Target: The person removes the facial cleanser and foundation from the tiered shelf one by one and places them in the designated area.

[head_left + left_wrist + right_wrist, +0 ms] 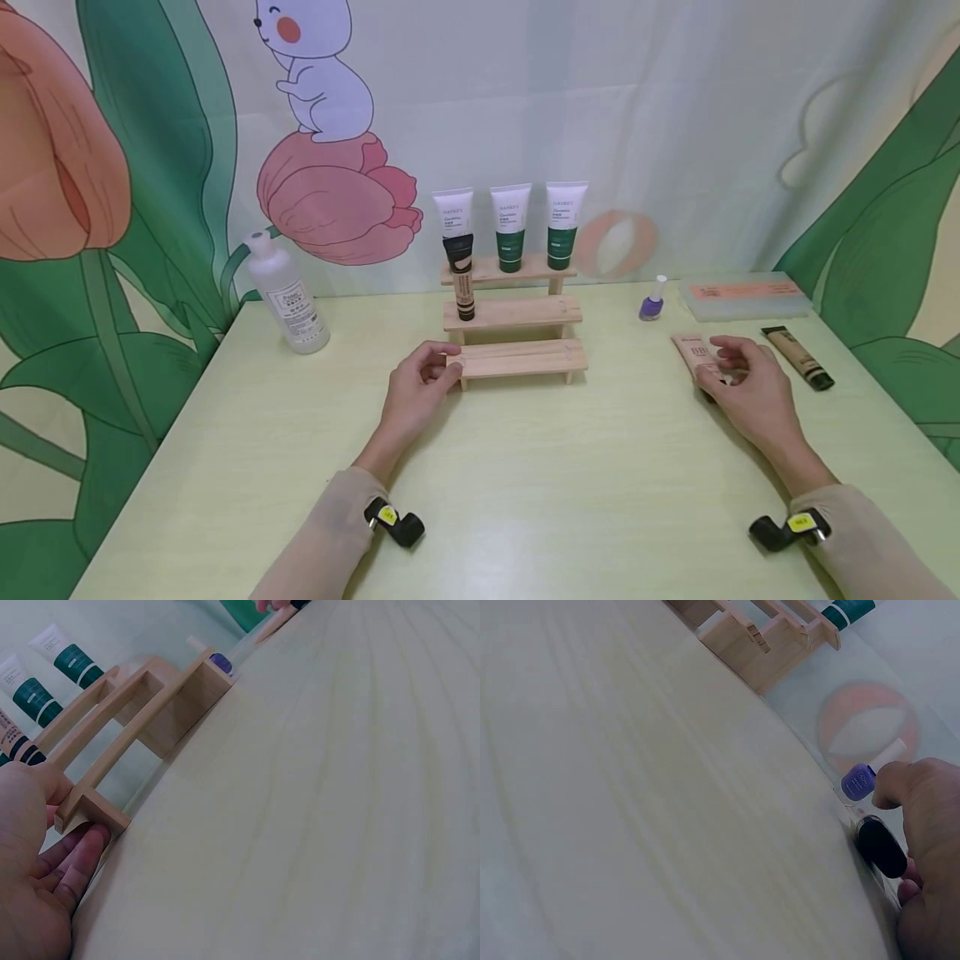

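Note:
My left hand [417, 385] grips the left end of the bottom step of a wooden three-step rack [517, 360], thumb at the front edge; the left wrist view shows fingers beneath the step [124, 757]. On the right, my right hand [756, 398] has thumb and fingers around a pink BB tube [692, 350] lying on the table, its black cap [881, 846] towards me. Three white-and-green tubes [511, 229] stand along the top step. A beige tube with a black cap [463, 287] stands at the left of the middle step.
A white bottle [292, 304] stands at the back left of the table [525, 483]. Purple nail polish [652, 307] stands right of the rack. Behind my right hand lies a translucent case [750, 307], and to its right a gold tube with a black cap [797, 357]. A printed curtain hangs behind.

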Demonstrator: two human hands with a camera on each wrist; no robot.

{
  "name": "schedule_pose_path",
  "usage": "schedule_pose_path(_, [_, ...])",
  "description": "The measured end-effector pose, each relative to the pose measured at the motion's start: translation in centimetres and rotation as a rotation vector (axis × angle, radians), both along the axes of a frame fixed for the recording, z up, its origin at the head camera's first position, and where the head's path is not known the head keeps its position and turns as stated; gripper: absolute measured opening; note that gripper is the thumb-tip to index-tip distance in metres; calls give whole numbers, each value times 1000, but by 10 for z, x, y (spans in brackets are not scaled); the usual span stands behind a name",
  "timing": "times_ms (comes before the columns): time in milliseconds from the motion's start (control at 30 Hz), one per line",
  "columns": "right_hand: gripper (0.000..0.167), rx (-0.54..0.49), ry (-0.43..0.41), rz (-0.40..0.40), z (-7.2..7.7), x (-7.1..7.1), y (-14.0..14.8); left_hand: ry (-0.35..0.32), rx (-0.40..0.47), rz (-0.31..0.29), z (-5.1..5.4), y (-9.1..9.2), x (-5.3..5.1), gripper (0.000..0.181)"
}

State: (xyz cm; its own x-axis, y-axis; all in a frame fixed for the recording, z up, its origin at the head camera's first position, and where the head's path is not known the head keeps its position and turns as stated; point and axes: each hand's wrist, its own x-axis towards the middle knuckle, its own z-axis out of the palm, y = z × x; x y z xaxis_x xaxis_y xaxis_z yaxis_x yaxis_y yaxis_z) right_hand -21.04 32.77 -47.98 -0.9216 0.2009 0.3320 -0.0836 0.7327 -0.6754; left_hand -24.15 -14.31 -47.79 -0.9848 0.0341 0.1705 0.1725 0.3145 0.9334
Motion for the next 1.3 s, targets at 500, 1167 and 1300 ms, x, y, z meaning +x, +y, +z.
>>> schedule_pose_path(500, [83, -214, 214, -65, 9, -3, -2, 2, -12, 6, -1, -4, 0, 18])
schedule_pose_path(1167, [77, -389, 333, 228, 52, -33, -82, -1, -3, 9, 0, 0, 0, 19])
schedule_pose_path(1300, [74, -431, 326, 315, 61, -43, -114, 1, -4, 6, 0, -1, 0, 19])
